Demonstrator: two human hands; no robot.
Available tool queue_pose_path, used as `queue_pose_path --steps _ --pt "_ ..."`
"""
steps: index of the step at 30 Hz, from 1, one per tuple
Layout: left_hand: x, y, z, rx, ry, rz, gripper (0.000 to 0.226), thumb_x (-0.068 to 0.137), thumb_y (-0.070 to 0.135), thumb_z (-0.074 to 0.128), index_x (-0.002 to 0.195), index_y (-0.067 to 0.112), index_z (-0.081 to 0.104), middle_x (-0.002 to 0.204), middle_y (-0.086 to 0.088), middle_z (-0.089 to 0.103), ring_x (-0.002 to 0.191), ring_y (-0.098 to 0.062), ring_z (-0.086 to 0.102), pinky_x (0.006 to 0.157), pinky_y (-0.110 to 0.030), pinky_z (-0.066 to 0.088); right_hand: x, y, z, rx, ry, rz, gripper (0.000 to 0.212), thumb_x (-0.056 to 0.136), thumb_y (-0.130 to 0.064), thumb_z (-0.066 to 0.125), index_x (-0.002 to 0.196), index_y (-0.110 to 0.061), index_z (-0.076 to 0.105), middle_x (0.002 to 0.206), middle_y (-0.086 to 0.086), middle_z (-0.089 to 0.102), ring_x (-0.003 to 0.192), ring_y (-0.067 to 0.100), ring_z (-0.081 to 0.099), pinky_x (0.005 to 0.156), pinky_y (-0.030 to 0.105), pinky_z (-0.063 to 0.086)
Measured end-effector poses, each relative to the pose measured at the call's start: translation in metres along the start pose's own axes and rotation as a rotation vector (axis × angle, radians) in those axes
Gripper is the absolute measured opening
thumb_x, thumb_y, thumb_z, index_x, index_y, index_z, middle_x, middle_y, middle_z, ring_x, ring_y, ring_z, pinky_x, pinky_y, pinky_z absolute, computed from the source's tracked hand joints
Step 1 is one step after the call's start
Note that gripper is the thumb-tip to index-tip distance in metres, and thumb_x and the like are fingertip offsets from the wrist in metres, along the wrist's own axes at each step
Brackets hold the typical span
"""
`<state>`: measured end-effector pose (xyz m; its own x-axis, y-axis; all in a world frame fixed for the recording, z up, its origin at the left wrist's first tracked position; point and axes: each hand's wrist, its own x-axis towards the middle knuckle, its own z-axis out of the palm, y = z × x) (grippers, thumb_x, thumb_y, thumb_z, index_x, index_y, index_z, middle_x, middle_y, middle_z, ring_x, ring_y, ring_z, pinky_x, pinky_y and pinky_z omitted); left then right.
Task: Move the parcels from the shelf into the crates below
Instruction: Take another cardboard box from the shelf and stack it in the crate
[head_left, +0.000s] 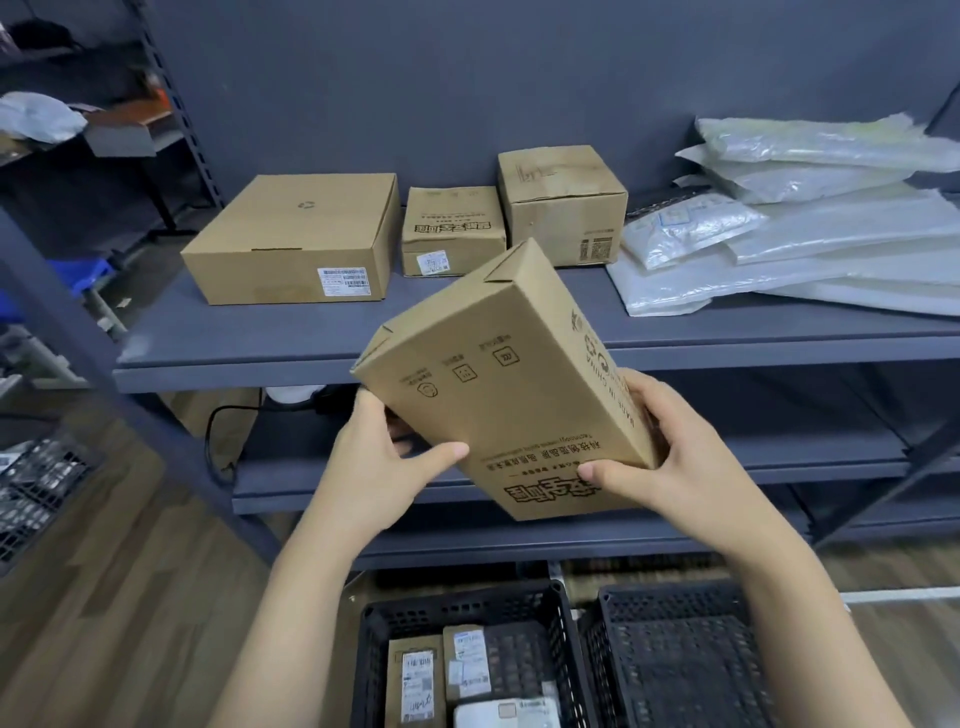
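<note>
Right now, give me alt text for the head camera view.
Both hands, left hand and right hand, hold a tilted cardboard box above two black crates. Three more boxes and plastic mailers remain on the grey shelf.

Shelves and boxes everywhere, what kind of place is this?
Probably a parcel sorting or stock room. Labelled cardboard boxes and plastic mailer bags sit on a metal shelf, with black crates on the floor below.
</note>
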<state>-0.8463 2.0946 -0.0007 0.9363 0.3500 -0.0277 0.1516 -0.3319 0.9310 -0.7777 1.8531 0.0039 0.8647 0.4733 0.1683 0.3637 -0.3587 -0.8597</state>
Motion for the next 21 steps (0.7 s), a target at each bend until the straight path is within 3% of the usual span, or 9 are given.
queue_pose_path --steps 2,4,6,8,10,12,14,17,21 --pt "-0.001 -0.001 -0.003 -0.037 0.048 -0.024 0.102 0.071 0.016 0.081 0.146 0.033 0.013 0.133 0.013 0.048 0.117 -0.012 0.054 0.103 -0.037 0.043 0.0 -0.001 -0.002 -0.043 0.006 -0.017 0.067 0.059 -0.042 0.073 0.118 -0.056 0.045 0.114 -0.021 0.053 0.115 0.006 0.048 0.095 0.032 0.042" --pt "-0.003 -0.002 -0.006 -0.058 0.103 -0.057 0.121 0.071 0.017 0.081 0.148 0.036 -0.011 0.143 0.007 0.04 0.121 -0.015 0.051 0.105 -0.041 0.04 0.001 -0.003 -0.003 -0.146 0.01 -0.036 0.069 0.059 -0.044 0.069 0.122 -0.053 0.044 0.11 -0.02 0.05 0.114 0.009 0.044 0.093 0.031 0.039" --pt "-0.004 -0.002 -0.01 0.013 0.169 -0.051 0.126 0.069 0.022 0.082 0.146 0.039 -0.018 0.149 0.0 0.033 0.124 -0.019 0.047 0.106 -0.042 0.038 0.003 -0.002 0.001 -0.312 0.006 -0.061 0.072 0.059 -0.042 0.066 0.127 -0.045 0.043 0.106 -0.017 0.047 0.105 0.01 0.039 0.093 0.032 0.036" --pt "-0.007 -0.001 -0.014 0.132 0.171 -0.005 0.124 0.068 0.026 0.083 0.147 0.038 -0.013 0.153 0.001 0.026 0.129 -0.018 0.042 0.105 -0.04 0.036 0.003 0.0 0.008 -0.46 0.014 -0.077 0.075 0.058 -0.042 0.063 0.131 -0.039 0.044 0.105 -0.013 0.044 0.099 0.01 0.036 0.094 0.035 0.033" --pt "-0.009 0.001 -0.017 0.259 0.107 0.078 0.113 0.068 0.028 0.083 0.15 0.035 0.005 0.151 0.007 0.029 0.133 -0.013 0.037 0.107 -0.037 0.034 0.003 0.004 0.015 -0.562 0.013 -0.101 0.077 0.057 -0.044 0.061 0.132 -0.037 0.045 0.106 -0.011 0.044 0.097 0.01 0.034 0.091 0.034 0.031" --pt "-0.012 0.002 -0.02 0.358 0.025 0.162 0.099 0.069 0.027 0.082 0.147 0.032 0.021 0.142 0.014 0.039 0.127 -0.005 0.037 0.103 -0.027 0.034 0.002 0.007 0.021 -0.648 0.004 -0.141 0.075 0.056 -0.042 0.061 0.13 -0.037 0.047 0.104 -0.012 0.043 0.093 0.01 0.033 0.083 0.031 0.027" --pt "-0.016 0.006 -0.02 0.394 -0.052 0.171 0.097 0.07 0.026 0.081 0.147 0.031 0.021 0.132 0.018 0.041 0.117 0.003 0.036 0.095 -0.017 0.029 0.002 0.01 0.024 -0.713 0.036 -0.195 0.073 0.055 -0.036 0.068 0.126 -0.035 0.05 0.1 -0.011 0.042 0.089 0.01 0.032 0.079 0.029 0.024" --pt "-0.019 0.01 -0.024 0.413 -0.138 0.174 0.104 0.07 0.033 0.08 0.147 0.041 0.01 0.132 0.019 0.038 0.119 0.0 0.036 0.097 -0.02 0.029 0.001 0.007 0.026 -0.797 0.148 -0.308 0.074 0.051 -0.028 0.076 0.121 -0.028 0.053 0.098 -0.003 0.048 0.085 0.016 0.038 0.077 0.029 0.023" --pt "-0.02 0.021 -0.028 0.504 -0.124 0.293 0.079 0.069 0.037 0.08 0.134 0.046 0.036 0.135 0.022 0.038 0.132 -0.005 0.031 0.104 -0.028 0.032 0.0 -0.004 0.029 -0.863 0.317 -0.397 0.07 0.051 -0.02 0.078 0.117 -0.022 0.056 0.1 0.004 0.052 0.091 0.022 0.04 0.076 0.03 0.022"
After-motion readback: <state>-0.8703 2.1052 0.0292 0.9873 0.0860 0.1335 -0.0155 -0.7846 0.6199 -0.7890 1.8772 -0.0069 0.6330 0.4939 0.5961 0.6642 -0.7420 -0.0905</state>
